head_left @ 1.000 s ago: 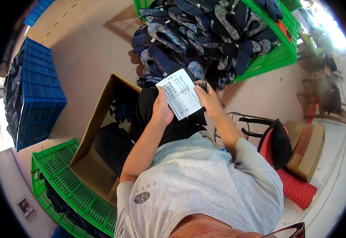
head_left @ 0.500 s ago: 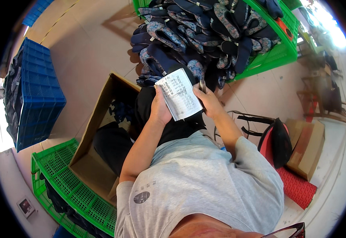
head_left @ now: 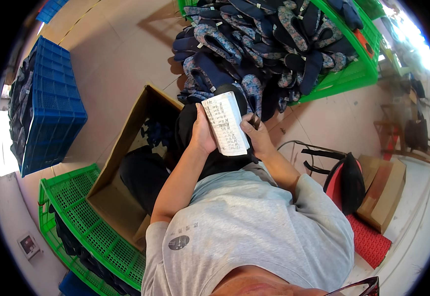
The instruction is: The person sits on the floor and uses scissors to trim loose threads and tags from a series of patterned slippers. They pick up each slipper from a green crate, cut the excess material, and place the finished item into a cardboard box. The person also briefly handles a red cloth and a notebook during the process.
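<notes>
A small open notebook is sitting above your dark-trousered lap, its handwritten page facing up toward you. Your left hand is gripping its left edge, thumb lying along the side and the other fingers mostly hidden beneath. Your right hand is resting at the right edge, fingers curling closed around a slim dark object that is sticking up past the thumb; its exact kind is hard to tell. Both forearms are reaching forward, elbows bending outward.

Just beyond the notebook, a heap of navy and floral fabric slippers is spilling from a green crate, limiting room ahead. On your left, an open cardboard box is raising its wall near your forearm, with a blue crate standing farther out. Bare floor is stretching between that crate and the heap.

Compared with half a second ago, the page is appearing narrower, your right thumb is sitting lower along its edge, and the dark object is leaning more.
</notes>
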Demonstrator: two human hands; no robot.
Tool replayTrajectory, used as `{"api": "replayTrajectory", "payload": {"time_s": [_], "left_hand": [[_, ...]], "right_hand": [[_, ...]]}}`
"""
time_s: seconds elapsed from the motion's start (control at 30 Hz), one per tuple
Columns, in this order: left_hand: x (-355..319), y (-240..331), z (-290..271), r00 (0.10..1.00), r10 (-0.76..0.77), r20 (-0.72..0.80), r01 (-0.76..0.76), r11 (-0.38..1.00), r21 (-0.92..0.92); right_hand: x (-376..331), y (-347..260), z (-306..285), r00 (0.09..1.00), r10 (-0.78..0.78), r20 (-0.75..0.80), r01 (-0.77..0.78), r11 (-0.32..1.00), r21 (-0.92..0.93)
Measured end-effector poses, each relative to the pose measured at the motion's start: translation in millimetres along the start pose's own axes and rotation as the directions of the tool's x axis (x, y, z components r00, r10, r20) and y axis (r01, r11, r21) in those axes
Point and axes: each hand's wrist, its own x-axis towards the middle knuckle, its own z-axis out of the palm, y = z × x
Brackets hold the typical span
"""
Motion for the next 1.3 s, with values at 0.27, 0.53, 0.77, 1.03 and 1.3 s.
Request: {"api": "replayTrajectory", "payload": {"time_s": [0.27, 0.53, 0.77, 1.03, 1.3], "left_hand": [[-2, 5, -30, 0.982, -0.064, 0.178, 0.080, 0.993, -0.085], [-8, -2, -50, 0.929, -0.093, 0.358, 0.201, 0.939, -0.278], [-1, -3, -56, 0.968, -0.041, 0.247, 0.105, 0.962, -0.252], [-5, 3, -46, 0.926, 0.043, 0.375, 0.092, 0.938, -0.334], [-10, 3, -38, 0.938, 0.085, 0.336, 0.047, 0.930, -0.365]], "right_hand": [[-6, 6, 18, 0.997, -0.008, 0.079, 0.010, 1.000, -0.026], [-3, 6, 22, 0.997, 0.019, 0.073, -0.012, 0.996, -0.089], [9, -5, 26, 0.992, 0.107, 0.064, -0.104, 0.993, -0.060], [14, -8, 31, 0.993, 0.099, 0.071, -0.094, 0.993, -0.070], [14, -5, 29, 0.991, 0.098, 0.092, -0.094, 0.994, -0.051]]}}
